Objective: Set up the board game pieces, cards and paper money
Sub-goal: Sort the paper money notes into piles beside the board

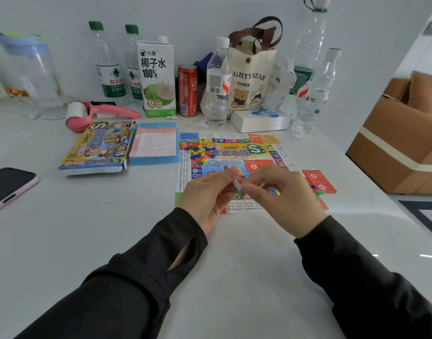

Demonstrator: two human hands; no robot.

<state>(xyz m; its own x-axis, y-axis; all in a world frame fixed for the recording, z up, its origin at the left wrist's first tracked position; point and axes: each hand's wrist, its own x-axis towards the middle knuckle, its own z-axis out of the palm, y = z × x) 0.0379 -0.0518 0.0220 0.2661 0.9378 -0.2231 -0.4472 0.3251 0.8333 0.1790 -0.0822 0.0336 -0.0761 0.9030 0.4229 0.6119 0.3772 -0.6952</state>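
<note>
Left hand (207,194): thumb and fingers pinch the white bit.
Right hand (283,199): its curled fingers pinch the same white bit from the other side.
White bit (237,184): one, small and thin, held between the fingertips of both hands, above the board.
Board (234,152): one, flat under the fingers, with a green "S".
Pieces (197,152): one pile on the board, past the left fingers, in blue, green, yellow and red. Too many to count.
Red cards (320,181): one lot right of the right fingers, one lot on the board just past them.
Game box (100,145): one, far left of the fingers, with an "S".
Tray (156,143): one, blue, between game box and board, with a pink sheet.
Bottles (217,81): five, clear, far past the fingers. Two have green caps.
Carton (157,77): one, reads "100%".
Can (187,90): one, red.
Bag (251,77): one, reads "THREE".
Phone (9,187): one, far left of the fingers.
</note>
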